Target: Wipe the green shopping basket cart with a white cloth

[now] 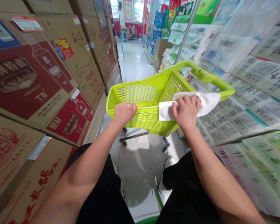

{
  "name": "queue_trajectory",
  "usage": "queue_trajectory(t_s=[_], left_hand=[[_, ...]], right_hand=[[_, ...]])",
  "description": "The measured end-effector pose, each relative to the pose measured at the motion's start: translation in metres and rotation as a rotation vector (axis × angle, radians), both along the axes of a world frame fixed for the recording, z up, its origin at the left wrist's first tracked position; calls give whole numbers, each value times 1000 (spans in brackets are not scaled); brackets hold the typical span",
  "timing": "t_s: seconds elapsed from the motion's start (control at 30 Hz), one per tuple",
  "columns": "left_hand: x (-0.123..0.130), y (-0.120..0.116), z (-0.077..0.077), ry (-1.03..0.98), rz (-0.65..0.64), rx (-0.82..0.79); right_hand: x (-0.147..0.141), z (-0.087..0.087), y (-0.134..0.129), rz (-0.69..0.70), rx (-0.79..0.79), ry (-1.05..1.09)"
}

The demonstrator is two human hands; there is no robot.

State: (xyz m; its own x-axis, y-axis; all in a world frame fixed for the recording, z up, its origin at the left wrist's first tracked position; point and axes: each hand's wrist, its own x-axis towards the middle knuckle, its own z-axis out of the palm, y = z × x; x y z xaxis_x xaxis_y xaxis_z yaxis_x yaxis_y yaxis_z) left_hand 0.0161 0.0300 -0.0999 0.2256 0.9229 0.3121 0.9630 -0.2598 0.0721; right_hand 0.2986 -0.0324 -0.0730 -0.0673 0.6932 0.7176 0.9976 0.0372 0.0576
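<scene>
A lime-green plastic shopping cart [140,90] stands sideways in front of me, its handle toward the right. My left hand [124,112] is closed around the near rim at the cart's left part. Over the same rim, farther right, lies a white cloth [165,111]. My right hand [186,109] presses on this cloth with bent fingers, pinning it against the cart's side below the handle. One end of the cloth spreads out to the right under the handle. Some of the right fingertips are hidden behind the rim and cloth.
Stacked cardboard cartons [21,71] line the left side. Plastic-wrapped packs with handwritten prices [252,90] fill the right side. The tiled floor [133,65] runs between them toward a blue stool [124,35]. My legs are on either side below, and a green edge shows at the bottom.
</scene>
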Motion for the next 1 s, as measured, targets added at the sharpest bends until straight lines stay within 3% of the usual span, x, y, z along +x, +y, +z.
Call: queue_trajectory(t_s=[0.27,0.37,0.53,0.63,0.9,1.0], left_hand=[[-1,1,-1,22,7,19],[-5,3,0,37,20,17],[-8,3,0,31,18,12],[-6,2,-3,17,23,17],[4,1,-6,-16,17,31],[3,2,-5,-9,9,32]], right_hand=[[-54,-22,-5,113,-131,-4],[-46,-16,-4,96,-128,-12],[-2,4,-1,-51,-2,29],[10,8,0,-82,34,37],[-47,-17,-2,59,-74,-50],[-40,-12,-2,101,-128,-54]])
